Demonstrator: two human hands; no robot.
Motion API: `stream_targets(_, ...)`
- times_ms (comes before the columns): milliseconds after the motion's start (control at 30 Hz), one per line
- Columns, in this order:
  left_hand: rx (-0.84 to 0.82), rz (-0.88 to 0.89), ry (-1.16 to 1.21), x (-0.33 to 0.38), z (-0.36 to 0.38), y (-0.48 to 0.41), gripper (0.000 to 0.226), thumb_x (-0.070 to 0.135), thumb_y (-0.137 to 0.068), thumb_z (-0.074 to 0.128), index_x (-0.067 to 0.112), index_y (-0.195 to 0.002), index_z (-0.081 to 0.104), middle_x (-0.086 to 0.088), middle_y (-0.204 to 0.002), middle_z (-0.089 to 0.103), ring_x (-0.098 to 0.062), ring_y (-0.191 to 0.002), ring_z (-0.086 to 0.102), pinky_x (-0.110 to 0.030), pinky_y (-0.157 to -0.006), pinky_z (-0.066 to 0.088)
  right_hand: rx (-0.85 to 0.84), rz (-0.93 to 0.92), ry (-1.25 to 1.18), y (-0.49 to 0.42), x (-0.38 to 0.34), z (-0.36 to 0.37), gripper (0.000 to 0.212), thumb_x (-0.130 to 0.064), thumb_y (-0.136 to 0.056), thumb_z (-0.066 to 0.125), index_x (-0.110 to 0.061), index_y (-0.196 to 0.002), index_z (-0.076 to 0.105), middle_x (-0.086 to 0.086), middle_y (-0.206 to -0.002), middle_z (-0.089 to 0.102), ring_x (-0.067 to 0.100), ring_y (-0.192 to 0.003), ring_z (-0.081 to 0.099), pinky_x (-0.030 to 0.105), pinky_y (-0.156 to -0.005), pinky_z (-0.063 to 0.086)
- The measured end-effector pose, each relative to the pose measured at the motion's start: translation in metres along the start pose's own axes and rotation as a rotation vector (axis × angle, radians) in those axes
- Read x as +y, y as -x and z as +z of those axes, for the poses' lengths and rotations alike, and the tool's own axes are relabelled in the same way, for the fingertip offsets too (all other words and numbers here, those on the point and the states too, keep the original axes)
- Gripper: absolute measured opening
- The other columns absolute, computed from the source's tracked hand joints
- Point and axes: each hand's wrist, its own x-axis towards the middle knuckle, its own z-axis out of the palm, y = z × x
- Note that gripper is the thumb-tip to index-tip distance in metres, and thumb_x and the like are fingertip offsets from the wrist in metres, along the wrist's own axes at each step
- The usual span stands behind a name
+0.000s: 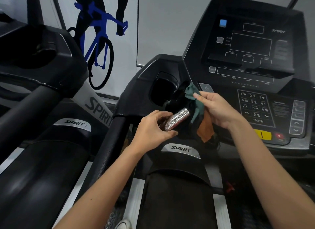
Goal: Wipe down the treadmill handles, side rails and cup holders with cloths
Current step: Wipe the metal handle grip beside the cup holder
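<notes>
**Cloths at the silver handle, beside the cup holder**

I see both hands working at the left corner of the console. My left hand is curled round the near end of the silver handle, fingers over the top and thumb underneath. The handle slants up toward the cup holder, which sits just behind it in the black housing.

My right hand pinches a bunch of cloths between thumb and fingertips, right against the far end of the handle. The green cloth is on top. The orange cloth hangs below the palm, and something dark is bunched toward the cup holder. I cannot tell whether that dark part reaches into the holder.

The keypad lies just right of that hand. The black rail runs down and left from under my left hand. A second treadmill stands to the left, with a cyclist poster on the wall behind it.
</notes>
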Motion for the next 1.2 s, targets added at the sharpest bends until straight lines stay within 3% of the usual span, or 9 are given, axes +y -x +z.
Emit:
stream_targets(133,-0.003,0.006,-0.015,0.000,-0.001,0.000,0.055,0.024,-0.063,0.085,0.022,-0.114,0.064,0.017,-0.098,0.059,0.002,-0.093,0.058,0.000,-0.079,0.040,0.110,0.004,-0.088,0.007,0.011,-0.001,0.020,-0.011,-0.094,0.046,-0.009,-0.087,0.064,-0.001,-0.062,0.071,0.007,-0.054,0.066,0.017,-0.049,0.052)
stream_targets(267,-0.010,0.019,-0.013,-0.001,-0.001,-0.001,0.056,0.023,-0.063,0.085,0.021,-0.115,0.063,0.016,-0.100,0.060,0.001,-0.094,0.058,0.000,-0.079,0.040,0.194,0.030,-0.036,0.017,0.023,-0.013,0.018,-0.009,-0.092,0.051,-0.008,-0.084,0.066,0.002,-0.061,0.070,0.009,-0.053,0.066,0.018,-0.049,0.053)
stream_targets(467,-0.011,0.005,-0.004,0.000,-0.001,-0.001,0.056,0.024,-0.062,0.085,0.021,-0.114,0.064,0.017,-0.099,0.060,0.002,-0.094,0.059,-0.002,-0.080,0.041,0.031,-0.079,0.108,0.005,-0.001,0.000,0.017,-0.012,-0.092,0.051,-0.014,-0.093,0.068,-0.002,-0.079,0.073,0.009,-0.072,0.068,0.019,-0.070,0.055)
stream_targets(567,-0.007,-0.001,0.003,0.000,-0.001,-0.001,0.056,0.023,-0.061,0.086,0.019,-0.113,0.065,0.018,-0.097,0.060,0.005,-0.093,0.058,-0.001,-0.080,0.041,-0.044,-0.145,0.340,0.008,-0.008,0.009,0.015,-0.014,-0.092,0.053,-0.016,-0.094,0.067,-0.005,-0.084,0.071,0.006,-0.079,0.067,0.019,-0.075,0.053)
stream_targets(733,-0.009,0.003,-0.010,0.000,-0.002,0.000,0.057,0.024,-0.062,0.085,0.020,-0.115,0.064,0.014,-0.101,0.061,0.003,-0.092,0.058,0.001,-0.078,0.040,0.092,-0.406,0.530,0.022,0.012,0.009,0.027,-0.004,-0.087,0.059,-0.021,-0.108,0.063,-0.005,-0.111,0.064,0.007,-0.106,0.060,0.025,-0.096,0.047)
stream_targets(833,-0.012,0.002,-0.017,0.001,-0.002,0.000,0.057,0.025,-0.063,0.085,0.020,-0.116,0.063,0.014,-0.102,0.061,0.003,-0.092,0.058,0.000,-0.080,0.041,0.210,-0.534,0.498,0.025,0.024,0.011,0.033,0.001,-0.082,0.064,-0.020,-0.108,0.063,-0.011,-0.114,0.063,0.007,-0.112,0.058,0.023,-0.099,0.044)
stream_targets(967,-0.016,0.009,-0.017,0.001,-0.002,0.001,0.058,0.025,-0.064,0.084,0.020,-0.117,0.063,0.011,-0.106,0.062,0.000,-0.097,0.058,-0.005,-0.084,0.044,0.333,-0.486,0.202,0.032,0.037,0.015,0.043,0.008,-0.078,0.063,-0.029,-0.098,0.070,-0.023,-0.091,0.071,-0.001,-0.093,0.065,0.013,-0.081,0.050)
stream_targets(1067,-0.016,0.013,-0.015,0.000,-0.002,0.001,0.058,0.025,-0.064,0.084,0.020,-0.117,0.062,0.010,-0.107,0.063,-0.001,-0.098,0.058,-0.005,-0.084,0.043,0.433,-0.407,0.011,0.036,0.048,0.010,0.038,0.006,-0.078,0.062,-0.029,-0.084,0.075,-0.015,-0.081,0.073,0.001,-0.079,0.068,0.013,-0.070,0.053)
stream_targets(1200,-0.010,0.017,-0.026,-0.001,-0.001,0.000,0.058,0.026,-0.064,0.084,0.022,-0.117,0.062,0.011,-0.105,0.062,-0.002,-0.097,0.058,-0.007,-0.083,0.044,0.434,-0.353,0.021,0.039,0.053,-0.001,0.030,0.003,-0.080,0.060,-0.021,-0.092,0.073,-0.009,-0.087,0.073,0.007,-0.085,0.067,0.022,-0.077,0.056)
